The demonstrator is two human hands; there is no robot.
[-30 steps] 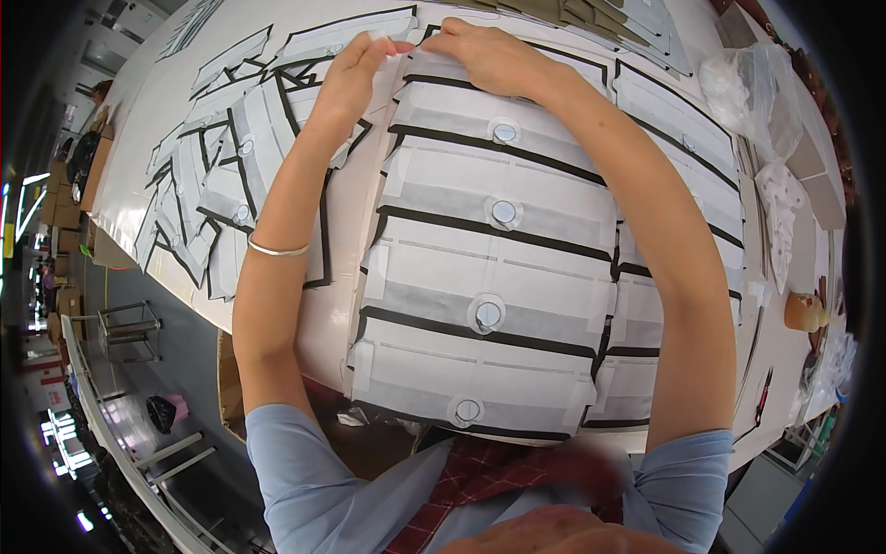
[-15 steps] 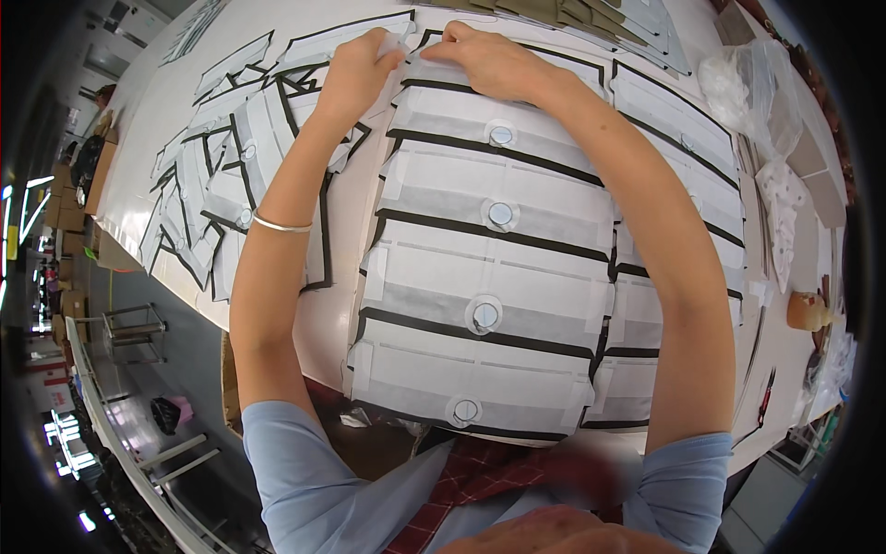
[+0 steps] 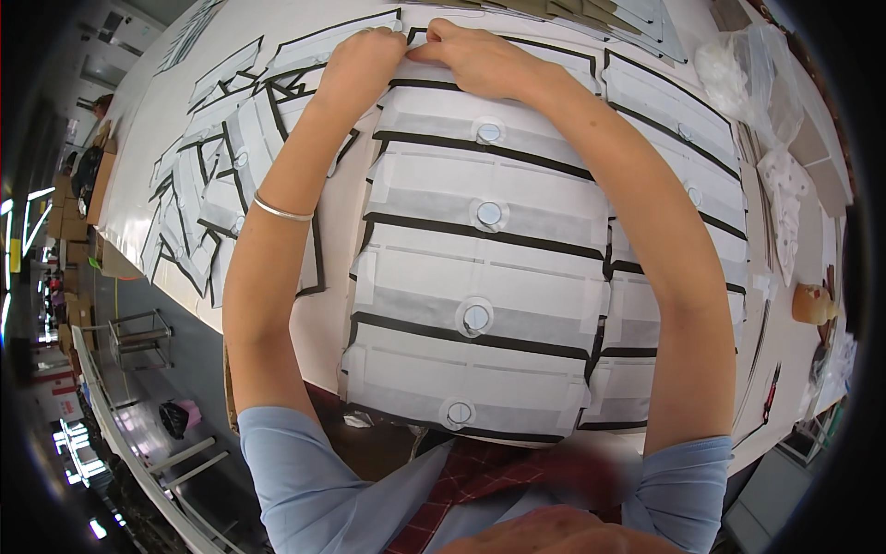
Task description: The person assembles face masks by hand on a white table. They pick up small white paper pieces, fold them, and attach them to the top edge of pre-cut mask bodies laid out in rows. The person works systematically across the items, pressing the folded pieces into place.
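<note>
White panels [image 3: 461, 258] lie rowed, perhaps so discs [image 3: 489, 214] show, left hand [image 3: 362, 66] curled, right hand [image 3: 482, 63] narrow at the far end (I can't tell what's held).

No readable text, label, number or sign in view; red-and-white panel [image 3: 66, 404] at far left (small, blurred near fisheye rim) cannot be read.

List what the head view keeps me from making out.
Head view:
Whether the left hand holds anything: its own back hides the fingertips.
Top middle panel: partly covered by the right hand.
Right panels: partly behind the right forearm.
Brown pieces: cut off by the top edge.
</note>
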